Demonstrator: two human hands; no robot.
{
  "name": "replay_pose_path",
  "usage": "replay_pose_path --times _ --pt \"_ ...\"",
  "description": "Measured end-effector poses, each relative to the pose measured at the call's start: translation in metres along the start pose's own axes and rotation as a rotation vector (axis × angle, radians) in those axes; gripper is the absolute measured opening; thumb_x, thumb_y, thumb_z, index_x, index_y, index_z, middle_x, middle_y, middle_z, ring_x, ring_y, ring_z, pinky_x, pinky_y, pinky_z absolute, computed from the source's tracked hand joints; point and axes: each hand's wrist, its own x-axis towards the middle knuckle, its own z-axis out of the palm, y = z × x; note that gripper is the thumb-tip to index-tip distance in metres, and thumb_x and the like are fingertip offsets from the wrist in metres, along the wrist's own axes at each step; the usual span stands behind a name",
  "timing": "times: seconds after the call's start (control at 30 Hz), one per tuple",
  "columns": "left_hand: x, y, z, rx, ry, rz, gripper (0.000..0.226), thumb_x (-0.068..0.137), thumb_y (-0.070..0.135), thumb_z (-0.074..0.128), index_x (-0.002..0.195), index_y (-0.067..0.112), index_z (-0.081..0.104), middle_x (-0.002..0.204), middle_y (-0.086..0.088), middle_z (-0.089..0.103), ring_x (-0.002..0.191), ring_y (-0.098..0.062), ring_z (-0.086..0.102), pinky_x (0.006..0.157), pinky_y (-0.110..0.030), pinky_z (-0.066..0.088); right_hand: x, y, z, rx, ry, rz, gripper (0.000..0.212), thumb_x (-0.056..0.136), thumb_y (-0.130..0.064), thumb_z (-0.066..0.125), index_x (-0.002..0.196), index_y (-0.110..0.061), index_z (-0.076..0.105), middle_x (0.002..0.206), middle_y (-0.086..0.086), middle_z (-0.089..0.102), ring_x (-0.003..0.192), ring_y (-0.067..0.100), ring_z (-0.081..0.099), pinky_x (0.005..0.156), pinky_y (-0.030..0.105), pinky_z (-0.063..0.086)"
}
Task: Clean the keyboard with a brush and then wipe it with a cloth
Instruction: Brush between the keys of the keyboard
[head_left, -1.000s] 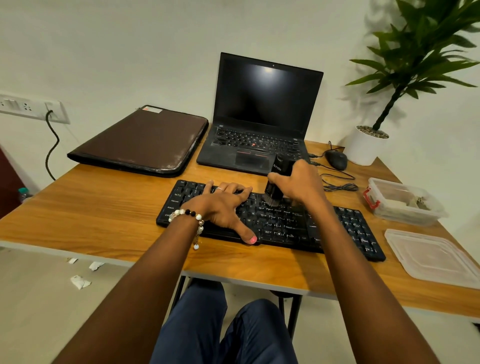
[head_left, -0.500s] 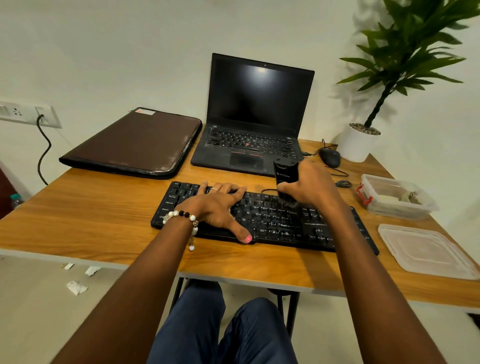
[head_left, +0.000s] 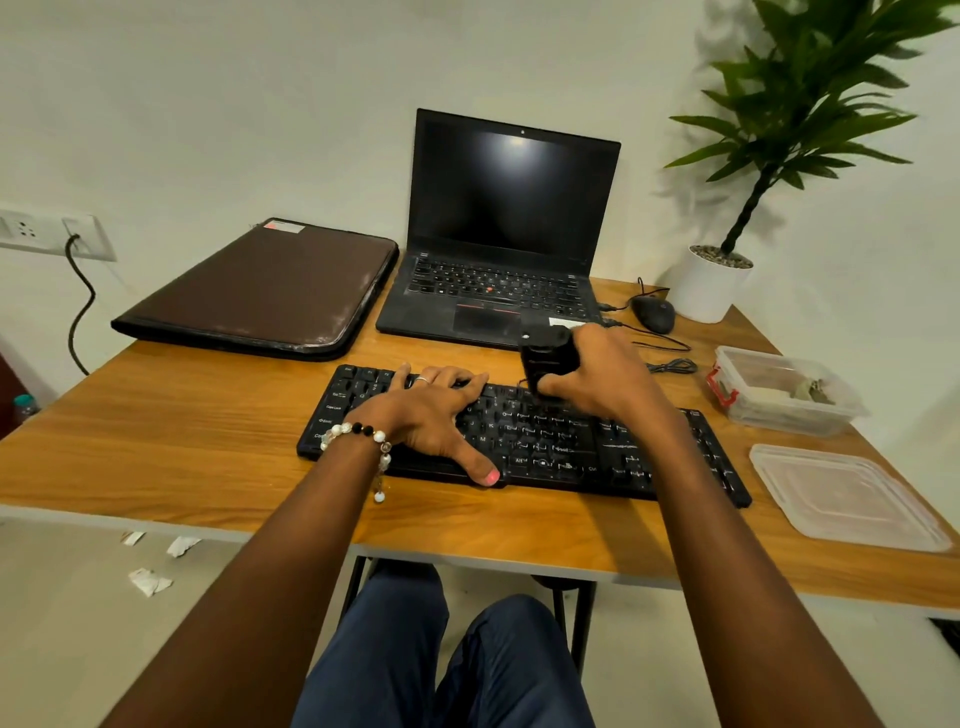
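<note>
A black keyboard (head_left: 561, 447) lies across the middle of the wooden table (head_left: 182, 436). My left hand (head_left: 431, 410) rests flat on its left half, fingers spread over the keys and thumb at the front edge. My right hand (head_left: 602, 374) grips a chunky black brush (head_left: 545, 358) and holds it upright against the keys near the keyboard's back middle. The hand and blur hide the brush's lower end. No cloth shows in this view.
Behind the keyboard stands an open laptop (head_left: 498, 249), with a brown sleeve (head_left: 260, 291) to its left. A mouse (head_left: 653, 313) and potted plant (head_left: 717, 280) sit back right. A clear plastic box (head_left: 779, 389) and its lid (head_left: 841, 493) lie at the right.
My right hand has shifted the brush over the keyboard's middle, right and then back toward the left. My left hand has stayed put on the keys.
</note>
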Motion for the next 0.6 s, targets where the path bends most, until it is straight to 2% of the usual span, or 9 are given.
replay_pose_path --times 0.07,0.13,0.2,0.33,0.4,0.5,0.6 --pt "0.000 0.000 0.000 0.002 0.003 0.001 0.130 0.056 0.078 0.067 0.152 0.032 -0.007 0.158 0.012 0.001 0.147 -0.021 -0.007 0.112 -0.058 -0.018 -0.002 -0.009 0.007 0.138 0.004 -0.024 0.039 0.077 -0.023 0.076 0.111 -0.010 0.060 0.103 0.005 0.065 0.089 0.017 0.059 0.068 0.027 0.052" --pt "0.000 0.000 0.000 0.005 0.008 0.003 0.129 0.057 0.078 0.068 0.153 0.032 -0.006 0.158 0.012 0.002 0.147 -0.020 -0.006 0.112 -0.057 -0.019 -0.004 -0.008 0.014 0.252 -0.024 0.003 0.037 0.078 -0.022 0.075 0.110 -0.011 0.060 0.102 0.005 0.066 0.082 0.013 0.059 0.059 0.020 0.048" --pt "0.000 0.001 0.000 0.001 0.006 0.002 0.128 0.058 0.077 0.068 0.153 0.032 -0.006 0.159 0.012 0.000 0.147 -0.020 -0.007 0.112 -0.057 -0.020 -0.005 -0.004 0.013 0.246 -0.033 0.075 0.041 0.079 -0.022 0.074 0.114 -0.009 0.057 0.103 0.005 0.063 0.083 0.014 0.057 0.056 0.018 0.045" --pt "-0.001 0.001 0.000 -0.002 0.001 -0.002 0.128 0.058 0.076 0.068 0.153 0.033 -0.007 0.159 0.011 0.000 0.147 -0.020 -0.007 0.112 -0.058 -0.019 0.002 -0.003 0.007 -0.048 0.059 0.112 0.049 0.077 -0.028 0.076 0.115 -0.004 0.057 0.110 0.011 0.062 0.097 0.025 0.058 0.067 0.028 0.047" --pt "-0.001 0.001 -0.001 0.000 0.000 -0.003 0.128 0.058 0.076 0.067 0.153 0.032 -0.007 0.159 0.011 0.000 0.147 -0.020 -0.007 0.112 -0.057 -0.020 0.004 -0.008 0.009 0.017 0.083 0.078 0.046 0.077 -0.027 0.076 0.113 -0.005 0.059 0.107 0.010 0.064 0.095 0.024 0.060 0.066 0.028 0.049" --pt "-0.002 0.003 -0.001 0.004 -0.001 -0.005 0.126 0.060 0.075 0.068 0.152 0.032 -0.006 0.159 0.010 -0.001 0.147 -0.021 -0.008 0.112 -0.057 -0.019 0.004 -0.011 0.018 0.294 0.048 0.095 0.045 0.076 -0.026 0.077 0.115 -0.009 0.061 0.107 0.005 0.067 0.092 0.018 0.063 0.067 0.027 0.054" --pt "-0.002 0.003 -0.001 0.001 -0.003 -0.007 0.127 0.060 0.075 0.068 0.152 0.033 -0.008 0.159 0.010 0.000 0.147 -0.020 -0.008 0.112 -0.057 -0.020 0.007 -0.008 0.024 0.172 0.089 0.175 0.051 0.076 -0.031 0.077 0.117 -0.006 0.058 0.111 0.010 0.063 0.097 0.022 0.059 0.072 0.032 0.053"
